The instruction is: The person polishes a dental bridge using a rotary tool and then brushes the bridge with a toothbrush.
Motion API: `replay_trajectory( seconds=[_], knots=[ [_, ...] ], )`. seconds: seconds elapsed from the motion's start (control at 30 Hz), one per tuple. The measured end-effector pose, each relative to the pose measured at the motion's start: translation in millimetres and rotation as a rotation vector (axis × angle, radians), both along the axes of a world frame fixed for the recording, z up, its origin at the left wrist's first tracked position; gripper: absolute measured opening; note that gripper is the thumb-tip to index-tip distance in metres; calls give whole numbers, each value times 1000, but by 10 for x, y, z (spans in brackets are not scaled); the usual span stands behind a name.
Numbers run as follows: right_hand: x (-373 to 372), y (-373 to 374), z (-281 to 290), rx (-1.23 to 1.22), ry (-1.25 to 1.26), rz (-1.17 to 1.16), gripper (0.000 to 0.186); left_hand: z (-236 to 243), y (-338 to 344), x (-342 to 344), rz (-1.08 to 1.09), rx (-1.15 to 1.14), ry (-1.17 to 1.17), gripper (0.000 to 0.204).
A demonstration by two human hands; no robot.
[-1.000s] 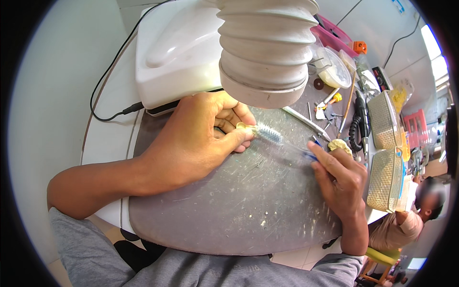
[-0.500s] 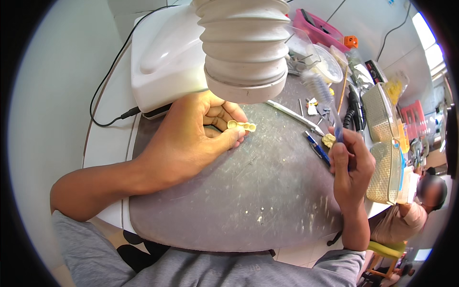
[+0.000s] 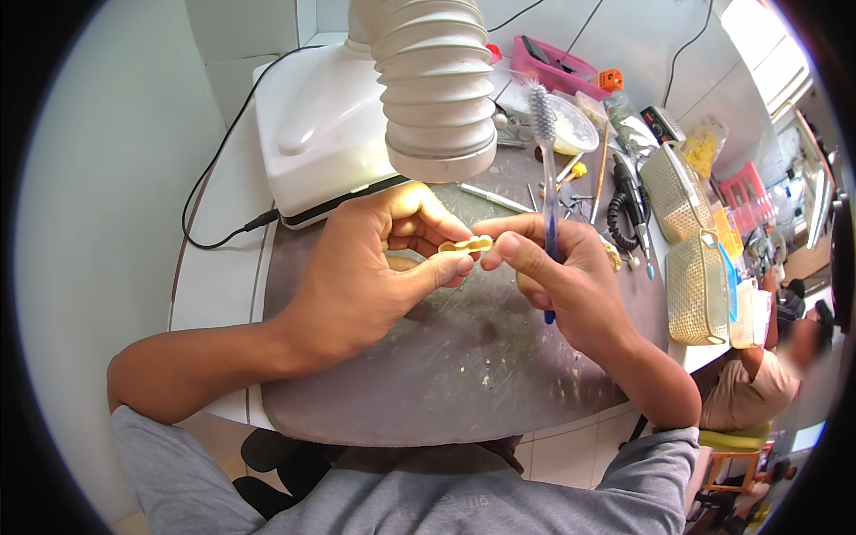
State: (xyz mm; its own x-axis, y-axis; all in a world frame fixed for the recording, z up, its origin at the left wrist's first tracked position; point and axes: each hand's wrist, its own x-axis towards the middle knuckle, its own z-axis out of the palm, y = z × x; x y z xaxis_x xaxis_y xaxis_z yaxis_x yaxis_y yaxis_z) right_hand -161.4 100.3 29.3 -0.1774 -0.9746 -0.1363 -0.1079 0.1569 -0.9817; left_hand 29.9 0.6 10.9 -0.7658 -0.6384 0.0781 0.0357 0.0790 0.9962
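Over the middle of the grey work mat [image 3: 428, 383], my left hand [image 3: 352, 272] pinches a small yellow dental bridge [image 3: 464, 246] of rounded joined units between thumb and fingertips. My right hand [image 3: 575, 281] is closed around a toothbrush [image 3: 548, 169] with a blue handle, which stands upright through the fingers with its bristles upward. The thumb and forefinger of that same hand meet at the right end of the bridge, seemingly touching it. Behind the right hand a yellowish lump [image 3: 612, 256] is partly hidden.
A white ribbed suction hose [image 3: 437, 98] hangs above my hands, beside a white machine housing [image 3: 330, 134]. At the right stand two woven baskets [image 3: 697, 290], a black handpiece [image 3: 631, 192] and a pink tray [image 3: 557, 71]. Another person [image 3: 749, 383] sits farther right.
My right hand has come left with the toothbrush, up to the bridge in my left hand. The brush has turned more upright. The whole view has shifted slightly.
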Motion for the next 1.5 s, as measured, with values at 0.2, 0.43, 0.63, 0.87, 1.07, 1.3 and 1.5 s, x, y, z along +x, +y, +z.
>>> replay_trajectory(
  seconds=[0.2,0.43,0.63,0.87,1.07,1.3,1.5],
  knots=[
    [26,-34,-54,-19,159,-8,24,-47,-11,-25,-33,-71,-2,17],
    [23,-49,0,2,295,-17,17,-120,-60,-19,-67,96,5,17],
    [-177,64,-57,-206,429,-161,16,-121,-120,-49,-80,432,61,29],
    [-363,268,82,-279,968,31,21,-161,-197,-60,-62,546,103,29],
    [-383,321,106,-314,1016,93,22,-122,-194,-57,-17,547,64,28],
    [-368,263,-62,-359,1141,105,29,-191,-191,-62,-42,549,60,24],
    [-380,272,-3,-451,1229,-37,31,-116,-172,-58,-5,566,66,26]
  ],
)
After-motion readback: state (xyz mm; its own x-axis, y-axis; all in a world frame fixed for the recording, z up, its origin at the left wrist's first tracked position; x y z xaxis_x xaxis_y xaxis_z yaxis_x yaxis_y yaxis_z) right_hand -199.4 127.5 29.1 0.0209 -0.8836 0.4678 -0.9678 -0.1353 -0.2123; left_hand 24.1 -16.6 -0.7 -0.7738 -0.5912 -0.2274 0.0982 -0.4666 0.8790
